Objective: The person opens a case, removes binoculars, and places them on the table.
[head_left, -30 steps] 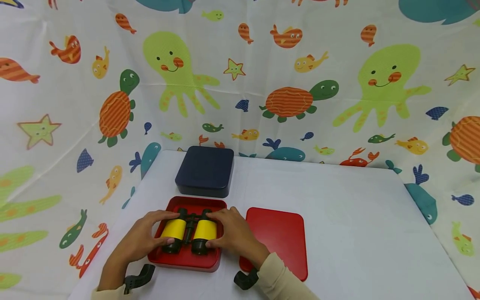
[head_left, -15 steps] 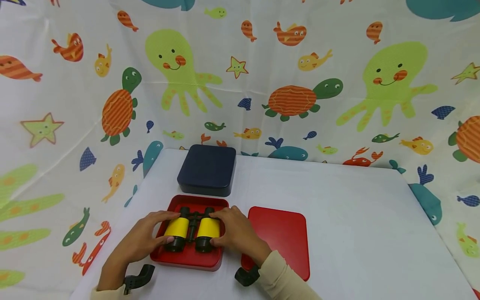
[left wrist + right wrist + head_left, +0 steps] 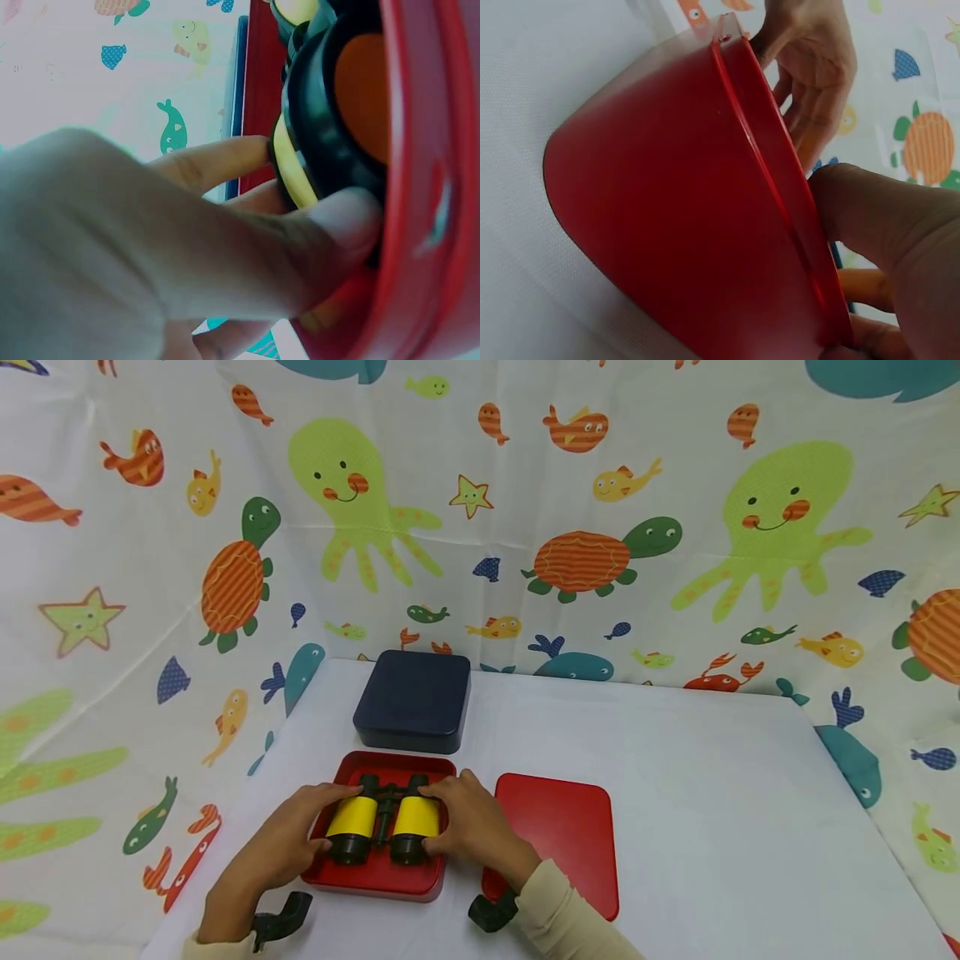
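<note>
A pair of black and yellow binoculars (image 3: 355, 818) lies in the open red box (image 3: 375, 887), with the large lens ends facing the person. My left hand (image 3: 281, 835) holds the left barrel, its fingers near the eyepiece and its thumb by the lens end. In the left wrist view the thumb (image 3: 346, 217) touches the black lens rim. On the right barrel, my right hand (image 3: 474, 818) has its forefinger near the eyepiece and its thumb by the lens end. The box wall (image 3: 667, 187) hides the binoculars in the right wrist view.
A flat red lid (image 3: 566, 839) lies right of the box, partly under the right forearm. Behind the box stands a closed dark blue box (image 3: 414, 697). The white table (image 3: 712, 810) meets a sea-animal cloth (image 3: 465, 435) at the back and sides.
The left thumb has shifted slightly to the left, toward the outer side of the barrel. The right hand keeps its place, and the head view has moved a little.
</note>
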A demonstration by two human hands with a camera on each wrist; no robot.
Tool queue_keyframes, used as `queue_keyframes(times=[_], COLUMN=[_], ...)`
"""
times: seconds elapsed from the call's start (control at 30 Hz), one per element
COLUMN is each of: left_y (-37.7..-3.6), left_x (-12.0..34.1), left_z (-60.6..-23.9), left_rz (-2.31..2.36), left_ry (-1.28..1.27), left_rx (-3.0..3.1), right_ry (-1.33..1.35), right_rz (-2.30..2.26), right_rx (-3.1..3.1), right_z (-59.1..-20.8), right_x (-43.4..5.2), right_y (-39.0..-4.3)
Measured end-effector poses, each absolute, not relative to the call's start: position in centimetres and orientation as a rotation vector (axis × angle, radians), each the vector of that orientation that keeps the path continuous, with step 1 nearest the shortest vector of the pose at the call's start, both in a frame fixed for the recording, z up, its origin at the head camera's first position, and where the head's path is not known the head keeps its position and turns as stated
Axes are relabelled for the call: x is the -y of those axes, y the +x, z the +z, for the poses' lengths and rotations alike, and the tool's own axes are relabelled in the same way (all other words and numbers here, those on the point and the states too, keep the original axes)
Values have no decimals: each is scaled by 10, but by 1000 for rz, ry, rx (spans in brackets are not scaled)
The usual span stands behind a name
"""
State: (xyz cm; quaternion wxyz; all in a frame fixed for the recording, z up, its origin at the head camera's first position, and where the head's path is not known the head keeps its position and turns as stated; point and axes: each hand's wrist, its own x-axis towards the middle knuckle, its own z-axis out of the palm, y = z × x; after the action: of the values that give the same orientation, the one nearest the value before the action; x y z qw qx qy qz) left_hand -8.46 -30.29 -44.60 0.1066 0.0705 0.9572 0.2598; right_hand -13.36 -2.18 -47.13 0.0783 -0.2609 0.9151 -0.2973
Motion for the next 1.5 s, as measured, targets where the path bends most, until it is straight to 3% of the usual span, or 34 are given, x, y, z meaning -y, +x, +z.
queue_keyframes(times=[0.8,1.5], left_y=[-76,-89], left_x=[290,229], left_z=[-407,-416], left_rz=[815,964], left_ry=[267,535], left_rx=[-2895,-2867], right_ry=[-740,-606], right_rz=[-1234,-1359], right_rx=[-2704,-2703], right_z=[-438,-432], right_x=[1,-79], right_y=[-124,-115])
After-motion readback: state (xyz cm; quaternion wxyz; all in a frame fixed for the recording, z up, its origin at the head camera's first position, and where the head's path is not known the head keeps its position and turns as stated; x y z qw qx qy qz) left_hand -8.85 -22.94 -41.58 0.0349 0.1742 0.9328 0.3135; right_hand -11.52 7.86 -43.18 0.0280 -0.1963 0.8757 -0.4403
